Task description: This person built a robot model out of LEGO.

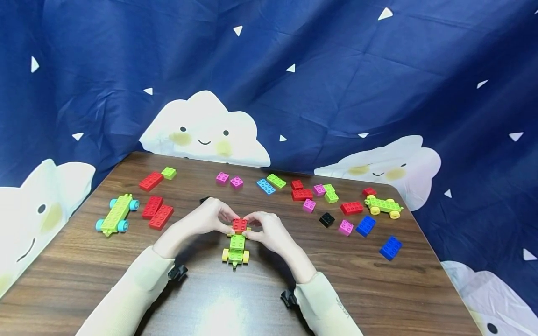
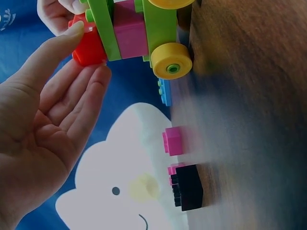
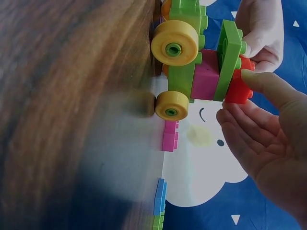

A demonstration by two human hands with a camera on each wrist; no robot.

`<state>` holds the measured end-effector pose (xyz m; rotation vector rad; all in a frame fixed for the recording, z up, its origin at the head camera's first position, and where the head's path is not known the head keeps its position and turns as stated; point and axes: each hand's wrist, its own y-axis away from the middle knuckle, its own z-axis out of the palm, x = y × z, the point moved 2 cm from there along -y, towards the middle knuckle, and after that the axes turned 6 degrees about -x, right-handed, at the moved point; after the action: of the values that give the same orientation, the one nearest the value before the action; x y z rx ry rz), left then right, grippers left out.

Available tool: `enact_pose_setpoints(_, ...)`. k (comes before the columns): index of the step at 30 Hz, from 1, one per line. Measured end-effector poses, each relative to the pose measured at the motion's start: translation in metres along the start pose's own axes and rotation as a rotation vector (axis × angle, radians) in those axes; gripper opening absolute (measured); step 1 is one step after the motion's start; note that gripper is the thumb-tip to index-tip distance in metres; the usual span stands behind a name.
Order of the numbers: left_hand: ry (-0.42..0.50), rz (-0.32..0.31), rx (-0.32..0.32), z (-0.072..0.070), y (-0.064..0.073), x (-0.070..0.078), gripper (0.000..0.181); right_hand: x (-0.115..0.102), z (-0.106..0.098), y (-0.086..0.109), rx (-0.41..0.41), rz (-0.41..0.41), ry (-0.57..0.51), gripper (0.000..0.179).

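Observation:
At the middle of the table stands a toy car with a lime green base [image 1: 236, 257] and yellow wheels [image 3: 175, 43]. A pink brick [image 3: 206, 74] sits on the base, and a lime green brick [image 3: 228, 60] lies across its top. On that green brick is a red brick [image 1: 239, 226]. My left hand [image 1: 212, 217] pinches the red brick from the left, thumb near its studded top and fingertips at its far side. From the right, my right hand [image 1: 269, 231] pinches the same brick between thumb and fingers.
A green car base with blue wheels [image 1: 116, 214] lies left, near several red bricks [image 1: 161, 217]. Behind the hands are pink bricks [image 1: 237, 182] and a light blue brick [image 1: 266, 186]. Rightward lie a black brick [image 1: 326, 220], blue bricks [image 1: 391, 248] and another yellow-wheeled base [image 1: 383, 205].

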<state>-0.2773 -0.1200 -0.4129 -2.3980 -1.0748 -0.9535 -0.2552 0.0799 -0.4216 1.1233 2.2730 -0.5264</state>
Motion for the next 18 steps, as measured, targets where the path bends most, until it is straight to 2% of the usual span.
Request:
enact_pose_setpoints(11, -0.009, -0.013, -0.008, -0.0007, -0.0011, -0.0001, 0.029, 0.0001, -0.0001, -0.0009, 0.006, -0.009, 0.011, 0.027)
enact_pose_setpoints(18, 0.027, -0.044, -0.017, -0.0002, -0.0016, -0.0018, 0.032, 0.0032, -0.0005, -0.0007, 0.001, -0.002, -0.033, 0.028)
